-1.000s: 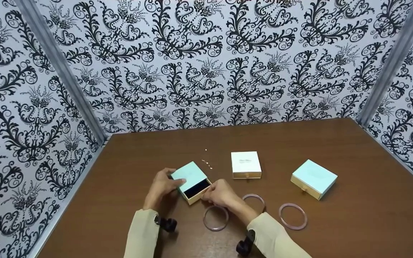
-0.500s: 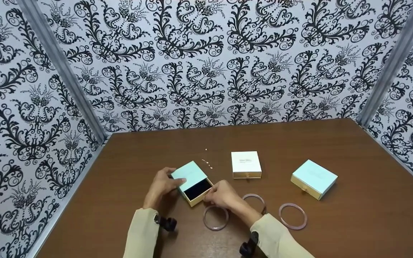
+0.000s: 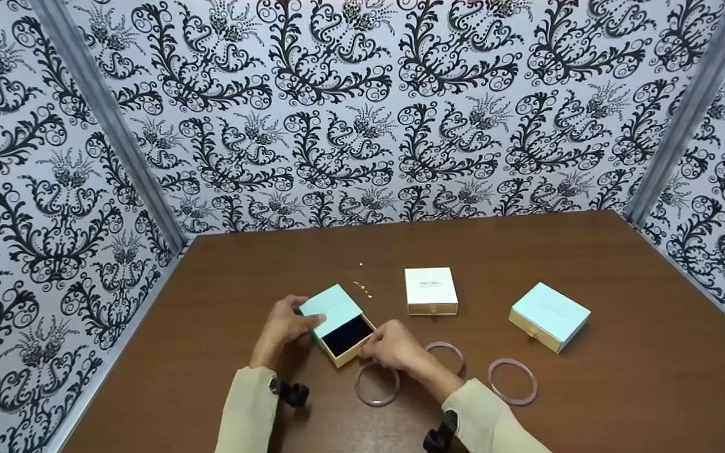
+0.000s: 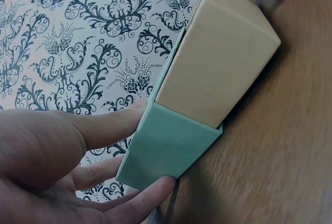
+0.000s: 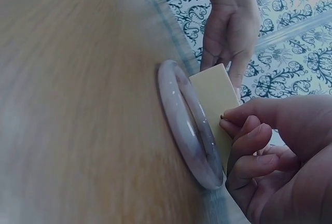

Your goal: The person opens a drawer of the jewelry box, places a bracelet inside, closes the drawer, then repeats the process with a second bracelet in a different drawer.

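Lying near me, one bangle (image 5: 179,117) sits just beside my right hand (image 3: 391,344), with which I pinch the knob (image 5: 222,116) of the drawer (image 4: 218,58), slanting part-way out toward it from the box (image 3: 334,308) my left hand (image 3: 286,325) grips.

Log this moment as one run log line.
Left hand: grips mint-green square box sleeve; right hand: pinches front of its yellow black-lined drawer; drawer: partly out; beside right hand: glossy pinkish round bangle

Two mint-green boxes (image 3: 331,308) (image 3: 550,314), one white box (image 3: 430,288), three bangles (image 3: 376,403) (image 3: 443,344) (image 3: 518,401), two hands (image 3: 284,327) (image 3: 393,345), two black wrist cameras (image 3: 296,395) (image 3: 439,435) and one tabletop (image 3: 262,264) are visible.
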`<state>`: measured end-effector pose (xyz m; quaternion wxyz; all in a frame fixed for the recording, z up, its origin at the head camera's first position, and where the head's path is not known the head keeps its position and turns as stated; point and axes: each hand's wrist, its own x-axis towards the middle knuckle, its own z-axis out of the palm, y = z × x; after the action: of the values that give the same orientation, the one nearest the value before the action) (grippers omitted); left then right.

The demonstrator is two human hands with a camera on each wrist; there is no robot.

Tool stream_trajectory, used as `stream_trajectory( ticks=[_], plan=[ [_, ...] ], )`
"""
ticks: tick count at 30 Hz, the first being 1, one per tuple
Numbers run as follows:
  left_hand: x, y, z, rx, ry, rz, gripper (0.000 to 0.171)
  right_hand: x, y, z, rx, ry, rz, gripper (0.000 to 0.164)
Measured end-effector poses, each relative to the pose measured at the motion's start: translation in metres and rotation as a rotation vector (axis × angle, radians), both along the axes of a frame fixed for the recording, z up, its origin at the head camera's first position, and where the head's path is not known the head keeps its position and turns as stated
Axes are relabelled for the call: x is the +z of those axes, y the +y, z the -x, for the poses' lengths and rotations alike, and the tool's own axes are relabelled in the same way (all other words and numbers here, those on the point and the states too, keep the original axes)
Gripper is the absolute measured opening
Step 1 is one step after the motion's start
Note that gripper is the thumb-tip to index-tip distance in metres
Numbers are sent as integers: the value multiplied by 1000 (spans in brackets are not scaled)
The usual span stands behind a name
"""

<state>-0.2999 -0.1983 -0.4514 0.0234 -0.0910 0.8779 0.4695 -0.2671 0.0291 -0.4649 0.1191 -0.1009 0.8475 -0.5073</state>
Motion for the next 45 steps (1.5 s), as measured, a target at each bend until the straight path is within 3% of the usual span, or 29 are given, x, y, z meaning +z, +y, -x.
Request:
stream_trajectory(
  ticks=[21,45],
  plan=[
    [-1,1,-3,-14,-2,-40,61,1,2,-5,7,30,-52,14],
    [-1,0,-1,-18,28,-14,61,4,9,-9,56,49,-85,13]
  ],
)
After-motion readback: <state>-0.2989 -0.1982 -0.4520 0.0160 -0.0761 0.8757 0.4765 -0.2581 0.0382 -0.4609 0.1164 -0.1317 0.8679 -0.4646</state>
